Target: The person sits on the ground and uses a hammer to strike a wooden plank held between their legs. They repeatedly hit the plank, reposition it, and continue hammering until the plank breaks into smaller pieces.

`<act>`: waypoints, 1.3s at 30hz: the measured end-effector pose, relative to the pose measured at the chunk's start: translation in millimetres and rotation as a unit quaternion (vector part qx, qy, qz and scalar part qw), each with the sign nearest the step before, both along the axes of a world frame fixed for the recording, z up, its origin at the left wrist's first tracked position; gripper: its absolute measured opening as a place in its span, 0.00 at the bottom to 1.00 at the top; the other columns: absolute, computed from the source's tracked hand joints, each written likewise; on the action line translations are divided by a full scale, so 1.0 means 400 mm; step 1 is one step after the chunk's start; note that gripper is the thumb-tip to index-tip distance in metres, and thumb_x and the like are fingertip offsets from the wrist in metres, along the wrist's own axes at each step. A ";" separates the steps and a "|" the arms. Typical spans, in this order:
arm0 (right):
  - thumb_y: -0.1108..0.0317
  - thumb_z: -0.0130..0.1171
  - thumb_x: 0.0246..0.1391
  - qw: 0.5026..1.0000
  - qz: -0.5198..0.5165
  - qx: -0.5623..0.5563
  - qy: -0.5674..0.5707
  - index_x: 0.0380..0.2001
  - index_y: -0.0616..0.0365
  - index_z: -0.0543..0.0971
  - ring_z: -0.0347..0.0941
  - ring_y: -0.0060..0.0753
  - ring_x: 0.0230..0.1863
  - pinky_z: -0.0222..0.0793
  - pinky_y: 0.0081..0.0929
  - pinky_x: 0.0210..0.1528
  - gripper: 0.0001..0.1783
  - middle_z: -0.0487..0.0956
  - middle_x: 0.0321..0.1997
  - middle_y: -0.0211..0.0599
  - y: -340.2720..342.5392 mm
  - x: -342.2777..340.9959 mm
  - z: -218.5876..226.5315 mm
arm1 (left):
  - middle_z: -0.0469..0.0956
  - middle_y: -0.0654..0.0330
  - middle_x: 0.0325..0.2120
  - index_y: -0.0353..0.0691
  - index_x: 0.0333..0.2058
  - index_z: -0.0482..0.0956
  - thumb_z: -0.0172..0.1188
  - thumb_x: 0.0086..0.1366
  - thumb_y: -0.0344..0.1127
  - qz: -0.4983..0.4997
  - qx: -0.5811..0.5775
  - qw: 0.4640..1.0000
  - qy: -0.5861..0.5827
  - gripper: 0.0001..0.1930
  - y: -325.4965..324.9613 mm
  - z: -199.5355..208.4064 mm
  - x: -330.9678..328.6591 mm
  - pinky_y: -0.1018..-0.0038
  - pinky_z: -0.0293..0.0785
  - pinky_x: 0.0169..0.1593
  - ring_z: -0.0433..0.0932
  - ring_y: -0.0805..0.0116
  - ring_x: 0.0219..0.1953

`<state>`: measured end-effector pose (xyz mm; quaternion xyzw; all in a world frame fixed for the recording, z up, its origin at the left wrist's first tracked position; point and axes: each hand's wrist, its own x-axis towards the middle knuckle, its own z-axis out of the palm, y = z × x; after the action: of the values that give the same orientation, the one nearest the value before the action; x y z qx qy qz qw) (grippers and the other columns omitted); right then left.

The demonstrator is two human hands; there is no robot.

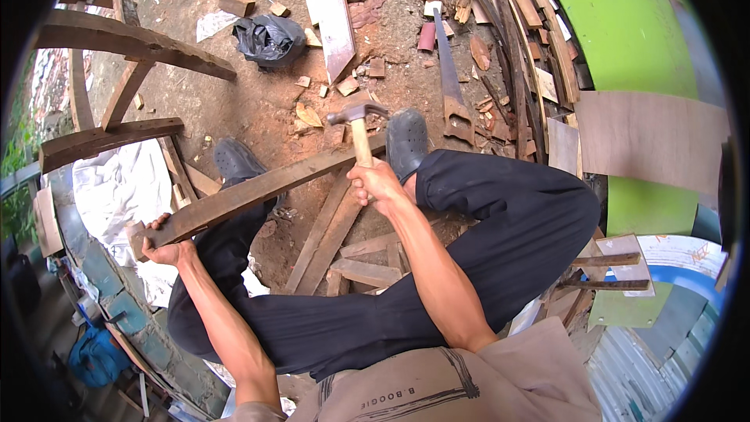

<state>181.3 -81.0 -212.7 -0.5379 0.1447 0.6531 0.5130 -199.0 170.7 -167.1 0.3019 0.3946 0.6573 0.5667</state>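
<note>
A long brown wooden beam (258, 194) lies slantwise across my left leg, its far end near my right shoe. My left hand (168, 244) is closed round the beam's near left end. In my right hand (376, 186) is a claw hammer (358, 125), gripped by its pale wooden handle. The hammer's metal head points away from me, above the beam's far end. Below the beam, more wood pieces (332, 227) lie between my legs, partly hidden by my right arm and trousers.
A handsaw (451, 82) lies on the dirt beyond my right shoe. Wood scraps and a stack of long strips (516, 55) are to the right, beside a green panel (625, 23). A black plastic bag (269, 41) sits ahead. Wooden framework (133, 39) stands at left, near white cloth (125, 187).
</note>
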 end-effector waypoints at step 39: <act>0.53 0.74 0.46 0.963 -0.239 0.029 -0.120 0.47 0.77 0.70 0.79 0.42 0.41 0.82 0.39 0.38 0.38 0.77 0.46 0.51 0.038 0.020 -0.082 | 0.74 0.65 0.28 0.40 0.41 0.71 0.67 0.50 0.43 -0.255 0.278 0.894 -0.243 0.22 -0.187 0.468 0.020 0.70 0.66 0.51 0.75 0.70 0.35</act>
<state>189.4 -65.7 -245.5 -0.5470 0.1873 0.4466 0.6829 -191.0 95.9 20.3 0.3687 -0.0448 0.6260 0.6857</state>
